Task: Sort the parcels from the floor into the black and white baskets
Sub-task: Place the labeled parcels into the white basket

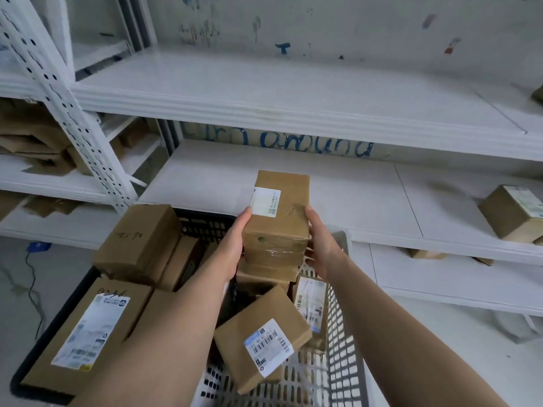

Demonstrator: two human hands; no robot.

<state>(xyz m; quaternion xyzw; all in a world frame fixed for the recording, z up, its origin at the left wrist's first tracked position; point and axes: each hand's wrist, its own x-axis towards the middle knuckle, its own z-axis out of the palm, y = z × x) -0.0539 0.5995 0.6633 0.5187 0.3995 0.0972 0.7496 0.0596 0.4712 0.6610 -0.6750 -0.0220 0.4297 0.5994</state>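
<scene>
Brown cardboard parcel [277,212], taped and labelled, held upright between left hand [232,248] and right hand [318,245]; palms pressed to opposite sides, fingers closed against the board; suspended above the junction of black basket [205,223] and white basket [338,342], in front of white shelf [293,107]. Both baskets already loaded with several parcels; large labelled box [88,330] in the black one, tilted labelled box [264,339] in the white one. Step judged as placement, basket choice pending; cannot tell which from the label at this range. Next move calls for lowering onto an uneven stack; risk of sliding off the tilted box judged moderate.
</scene>
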